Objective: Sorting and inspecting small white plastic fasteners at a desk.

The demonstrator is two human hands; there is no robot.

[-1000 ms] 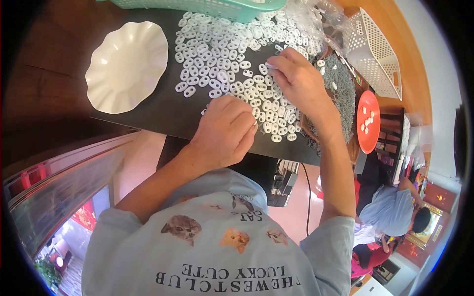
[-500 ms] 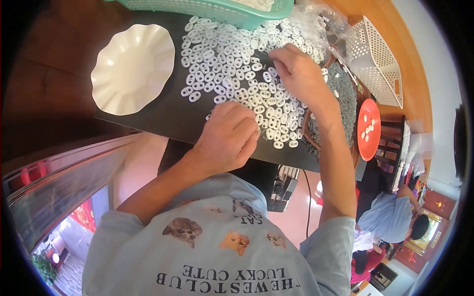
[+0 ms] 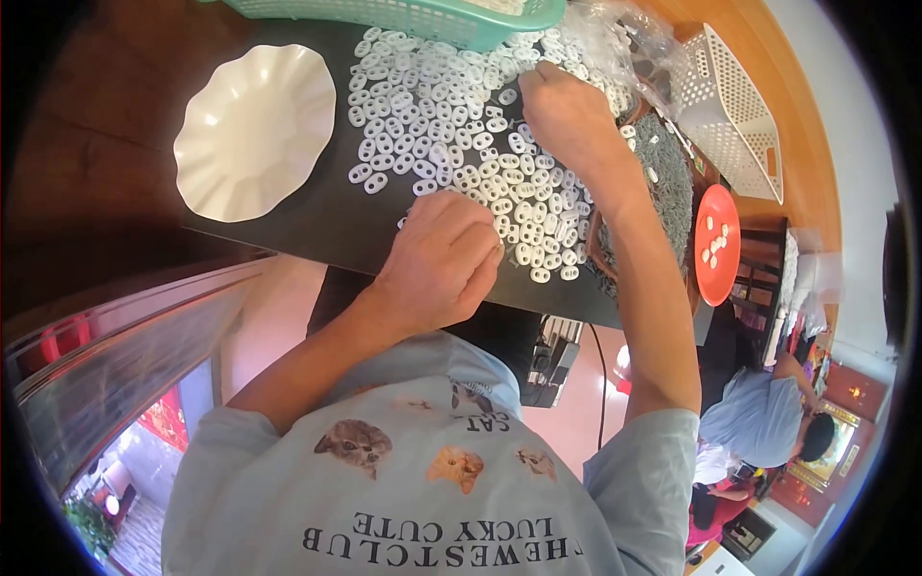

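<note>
A dense spread of small white oval two-hole pieces (image 3: 528, 213) lies on the black tabletop (image 3: 288, 221). At the near edge of the spread, my left hand (image 3: 442, 257) is closed, thumb against curled fingers; whatever it holds is hidden. My right hand (image 3: 573, 117) reaches over the farther part of the spread, its fingers bent down and pressed together among the pieces. Its fingertips are out of sight, so I cannot make out what they hold. To my right, beside that forearm, lies a heap of grey stringy material (image 3: 663, 178) with a few white pieces on it.
At the left sits a cream wavy-edged dish (image 3: 254, 134). A green basket (image 3: 403, 21) stands at the far edge, with clear plastic bags (image 3: 615, 43) beside it. To the right are a white perforated basket (image 3: 735, 120) and a red plate (image 3: 717, 274) holding several white pieces. Another person (image 3: 759, 418) is at far right.
My right hand has shifted a little farther away across the pieces, fingers still bent. My left hand stays closed in nearly the same place.
</note>
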